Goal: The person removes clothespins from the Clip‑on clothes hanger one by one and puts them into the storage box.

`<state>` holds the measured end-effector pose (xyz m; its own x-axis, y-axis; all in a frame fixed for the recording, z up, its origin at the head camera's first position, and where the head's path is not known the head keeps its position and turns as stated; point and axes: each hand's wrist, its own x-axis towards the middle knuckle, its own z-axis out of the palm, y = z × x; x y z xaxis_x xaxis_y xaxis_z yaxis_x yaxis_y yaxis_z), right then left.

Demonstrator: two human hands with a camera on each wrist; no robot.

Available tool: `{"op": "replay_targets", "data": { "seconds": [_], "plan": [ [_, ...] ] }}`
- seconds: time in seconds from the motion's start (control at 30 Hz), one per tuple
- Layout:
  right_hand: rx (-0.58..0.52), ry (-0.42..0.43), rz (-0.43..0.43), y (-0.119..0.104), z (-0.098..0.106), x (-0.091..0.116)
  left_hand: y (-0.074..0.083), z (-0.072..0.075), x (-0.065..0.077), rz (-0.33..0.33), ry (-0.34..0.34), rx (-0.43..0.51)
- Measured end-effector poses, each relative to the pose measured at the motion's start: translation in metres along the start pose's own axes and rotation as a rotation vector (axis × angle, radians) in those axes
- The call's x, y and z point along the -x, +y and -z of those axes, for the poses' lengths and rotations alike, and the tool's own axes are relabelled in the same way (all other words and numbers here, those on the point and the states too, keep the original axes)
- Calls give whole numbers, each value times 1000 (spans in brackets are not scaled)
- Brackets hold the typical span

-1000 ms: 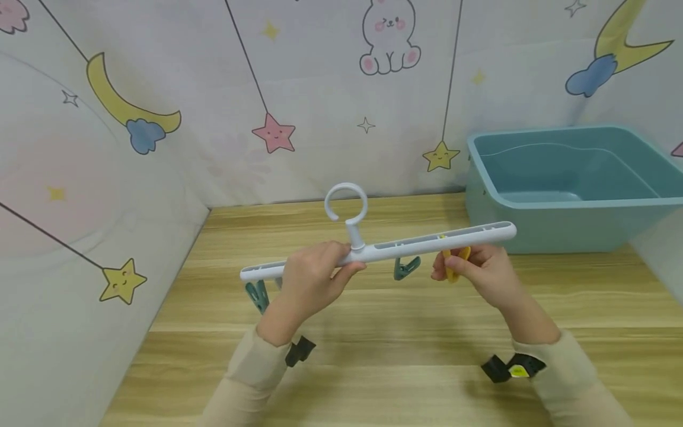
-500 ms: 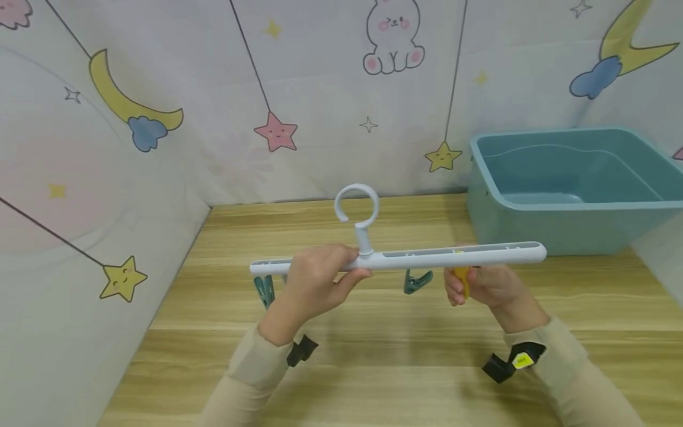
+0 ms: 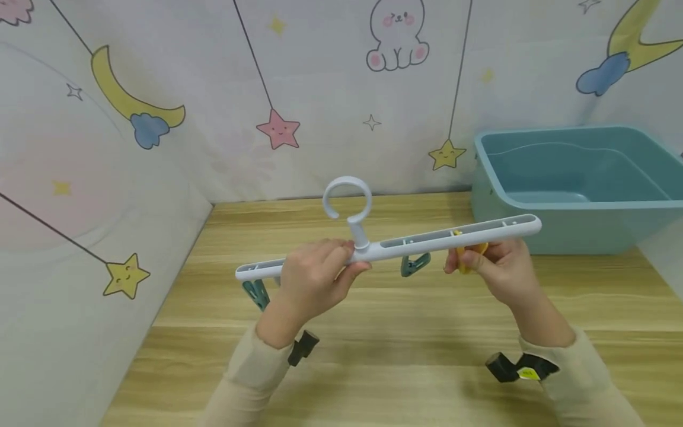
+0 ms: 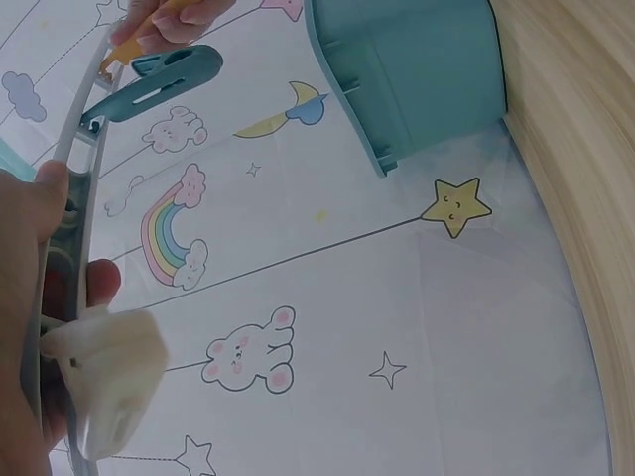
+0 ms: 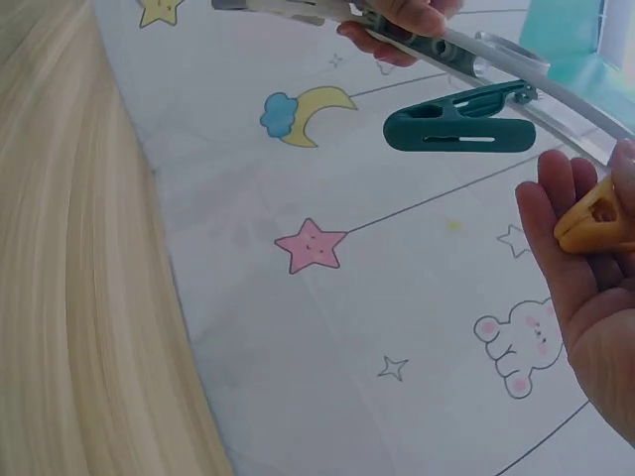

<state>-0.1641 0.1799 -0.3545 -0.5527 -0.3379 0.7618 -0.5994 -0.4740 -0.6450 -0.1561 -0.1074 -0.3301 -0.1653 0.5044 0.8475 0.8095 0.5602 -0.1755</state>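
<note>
A white clip hanger (image 3: 427, 242) with a round open hook (image 3: 347, 198) is held above the table, its right end tilted up. My left hand (image 3: 315, 273) grips the bar just left of the hook. Under the right part of the bar, my right hand (image 3: 507, 276) pinches a yellow clip (image 3: 462, 264), whose tip shows in the bar's slot. Between the hands hangs a green clip (image 3: 414, 264), clearer in the right wrist view. Another green clip (image 3: 257, 294) hangs near the left end. A whitish clip (image 4: 109, 382) by my left hand is mostly hidden in the head view.
A blue-green plastic tub (image 3: 576, 228) stands at the back right of the wooden table (image 3: 384, 367). Behind and to the left rises a pale cloth wall (image 3: 224, 148) printed with stars and moons. A dark wrist camera (image 3: 520, 366) sits on the right sleeve.
The hanger's right end dips to nearly level half a second ago, then tilts up again. Hanger and right hand sit slightly farther right than a second ago. Both hands keep their holds.
</note>
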Motion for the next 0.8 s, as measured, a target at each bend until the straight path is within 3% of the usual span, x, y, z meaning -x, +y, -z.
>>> {"op": "replay_targets", "data": {
  "seconds": [0.2, 0.37, 0.67, 0.8],
  "plan": [
    [-459, -299, -97, 11, 7, 4, 0, -3, 0, -34, 3, 62],
    [-721, -428, -122, 12, -1, 3, 1, -6, -1, -47, -3, 133],
    [-982, -604, -9, -1, -40, -25, 3, -8, -4, -74, 32, 242],
    [-1067, -669, -12, -3, -50, -32, 2, -7, 0, -79, 52, 248]
  ]
}}
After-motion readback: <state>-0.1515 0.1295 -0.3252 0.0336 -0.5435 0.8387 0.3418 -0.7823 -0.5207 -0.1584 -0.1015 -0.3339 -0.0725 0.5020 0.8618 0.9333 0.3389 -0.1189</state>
